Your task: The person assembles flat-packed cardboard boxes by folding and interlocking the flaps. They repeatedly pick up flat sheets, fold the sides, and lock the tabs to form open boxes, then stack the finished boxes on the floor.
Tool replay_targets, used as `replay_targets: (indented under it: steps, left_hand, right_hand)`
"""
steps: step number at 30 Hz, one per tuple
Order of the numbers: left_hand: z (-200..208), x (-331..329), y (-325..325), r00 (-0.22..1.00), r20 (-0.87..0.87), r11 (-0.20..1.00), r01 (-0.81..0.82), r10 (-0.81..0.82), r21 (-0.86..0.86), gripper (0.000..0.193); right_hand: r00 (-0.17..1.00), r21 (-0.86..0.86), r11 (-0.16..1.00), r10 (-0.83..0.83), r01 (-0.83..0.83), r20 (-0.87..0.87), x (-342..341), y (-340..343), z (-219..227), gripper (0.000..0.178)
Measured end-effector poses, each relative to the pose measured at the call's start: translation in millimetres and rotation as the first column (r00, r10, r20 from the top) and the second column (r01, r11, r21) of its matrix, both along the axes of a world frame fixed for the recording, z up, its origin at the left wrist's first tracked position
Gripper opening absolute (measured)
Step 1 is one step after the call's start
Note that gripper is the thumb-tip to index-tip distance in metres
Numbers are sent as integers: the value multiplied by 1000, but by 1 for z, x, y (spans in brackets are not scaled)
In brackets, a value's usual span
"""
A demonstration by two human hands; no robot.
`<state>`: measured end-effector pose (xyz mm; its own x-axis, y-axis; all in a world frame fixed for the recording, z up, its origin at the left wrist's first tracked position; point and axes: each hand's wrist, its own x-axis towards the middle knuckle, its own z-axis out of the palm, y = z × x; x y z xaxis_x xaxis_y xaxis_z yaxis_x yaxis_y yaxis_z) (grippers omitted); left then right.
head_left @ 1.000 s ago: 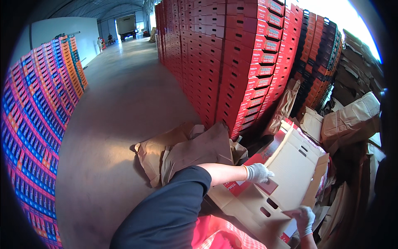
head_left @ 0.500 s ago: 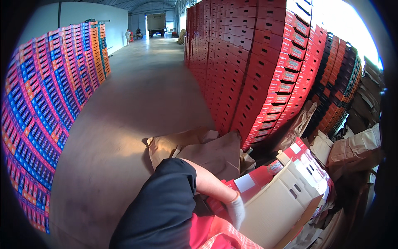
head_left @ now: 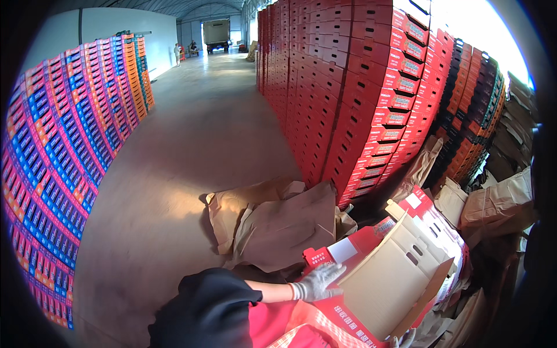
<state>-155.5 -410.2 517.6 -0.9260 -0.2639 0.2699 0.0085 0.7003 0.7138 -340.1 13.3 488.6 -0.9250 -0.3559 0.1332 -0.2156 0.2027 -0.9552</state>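
A partly folded cardboard carton (head_left: 380, 278), plain beige inside and red outside, lies tilted in front of me at lower right. My left hand (head_left: 319, 283), in a whitish-grey glove, rests with fingers stretched out on the carton's red part, beside the beige panel. At the bottom edge of the picture, gloved fingers of my right hand (head_left: 404, 338) show, curled at the carton's near edge; the rest of that hand is out of sight. Another red carton piece (head_left: 348, 249) with a white patch lies just beyond my left hand.
Crumpled brown paper (head_left: 284, 226) lies on the floor ahead. A tall stack of red cartons (head_left: 325, 87) rises beyond it. Pink and blue crates (head_left: 64, 156) are stacked at left, dark and orange crates (head_left: 464, 110) at right. A truck (head_left: 216, 35) stands far back.
My left hand has risen from the beige panel's lower left edge and its fingers now spread on the red part. Fingers of my right hand have come into view at the bottom.
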Motion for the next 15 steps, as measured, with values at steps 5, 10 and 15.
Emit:
replay_targets:
  steps: [5,10,15]
  left_hand:
    - [15,-41,7,966,210,824,8,-153,566,79]
    - [53,-53,27,976,-53,351,127,-213,928,83]
    - [77,-51,26,921,-348,478,388,-173,788,96]
  right_hand:
    - [942,-208,972,-32,107,333,-23,7,-17,65]
    - [879,-329,930,15,162,477,-28,2,21,64]
    - [909,-397,913,83,96,409,-37,-12,116,65]
